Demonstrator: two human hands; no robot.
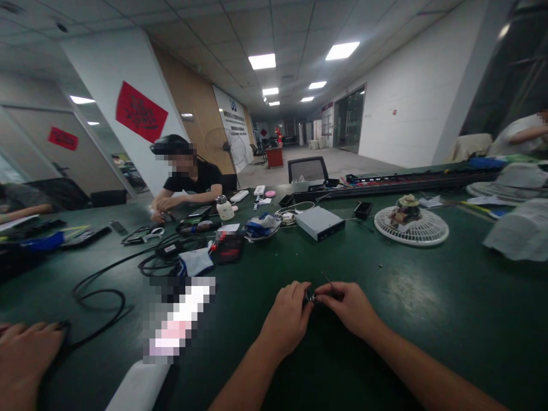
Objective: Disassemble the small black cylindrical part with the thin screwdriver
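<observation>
Near the front middle of the green table my left hand (287, 315) is closed, its thumb and fingers pinching a small dark and shiny metal part (311, 298). From the other side my right hand (351, 307) meets it, with thumb and index finger pressed together at the part's edge. A thin dark rod (327, 278) sticks up from the fingers of the right hand; whether it is a tool or a wire I cannot tell. The fingertips partly cover the small part, so its kind does not show.
A grey box-shaped drive (319, 222) and a white fan grille (411, 227) lie beyond my hands. To the left are black cables (103, 285), cloths (196, 261) and a white device (139, 385). Another person's hand (28, 357) rests at far left; a co-worker (192, 177) sits opposite.
</observation>
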